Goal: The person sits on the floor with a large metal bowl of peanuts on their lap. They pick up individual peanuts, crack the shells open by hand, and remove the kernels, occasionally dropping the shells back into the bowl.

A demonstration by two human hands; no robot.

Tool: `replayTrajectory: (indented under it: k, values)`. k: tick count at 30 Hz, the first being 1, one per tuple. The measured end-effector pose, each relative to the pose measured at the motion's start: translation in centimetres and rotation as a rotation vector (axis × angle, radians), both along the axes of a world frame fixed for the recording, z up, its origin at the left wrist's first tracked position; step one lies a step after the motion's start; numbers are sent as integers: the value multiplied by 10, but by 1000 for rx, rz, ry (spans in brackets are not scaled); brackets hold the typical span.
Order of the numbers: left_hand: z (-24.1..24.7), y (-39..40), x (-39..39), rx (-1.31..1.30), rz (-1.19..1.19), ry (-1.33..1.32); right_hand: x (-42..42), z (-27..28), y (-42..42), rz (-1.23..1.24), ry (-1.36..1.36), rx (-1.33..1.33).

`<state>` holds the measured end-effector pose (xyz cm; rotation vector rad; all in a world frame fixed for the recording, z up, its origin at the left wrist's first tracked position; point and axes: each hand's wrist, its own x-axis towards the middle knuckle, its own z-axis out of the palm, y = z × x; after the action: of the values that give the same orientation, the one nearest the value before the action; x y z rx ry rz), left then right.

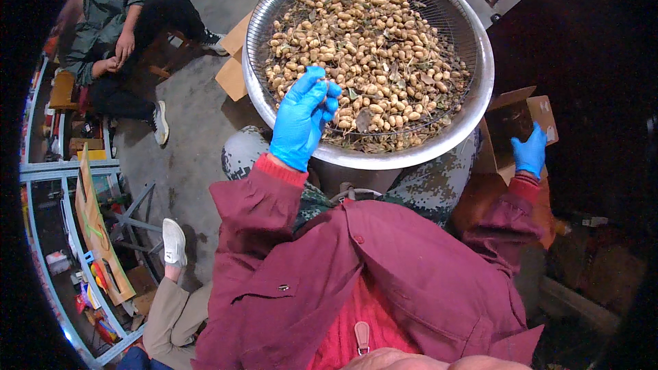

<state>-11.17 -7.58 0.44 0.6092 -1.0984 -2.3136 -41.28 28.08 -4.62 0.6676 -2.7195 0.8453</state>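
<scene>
A large round metal basin [486, 82] rests on my lap with a wire sieve [255, 43] in it. Unshelled peanuts [360, 36], mixed with dry leaves and stems, fill much of the sieve, and more plant bits lie beneath its near edge. My left hand [307, 113], in a blue glove, is raised over the sieve's near left side with its fingers curled; whether something small is between the fingertips cannot be told. My right hand [530, 151], gloved in blue too, is right of the basin beside an open cardboard box [542, 113], thumb apart from the fingers and nothing seen in it.
Cardboard flaps [232, 79] show beyond the basin's left edge. Another person [110, 25] sits at the upper left, and a person's legs and white shoe [174, 246] are at the lower left. Metal-framed shelves [69, 168] with goods stand at the far left.
</scene>
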Motion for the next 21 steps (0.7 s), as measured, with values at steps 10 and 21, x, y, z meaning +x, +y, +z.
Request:
replayTrajectory:
  k: [10,21]
  values:
    - [8,-7,-25,-251,-9,-149,74,42,-86,266,73,-363]
    - [30,43,11,-208,-138,-176,174,71,-196,977,-491,-645]
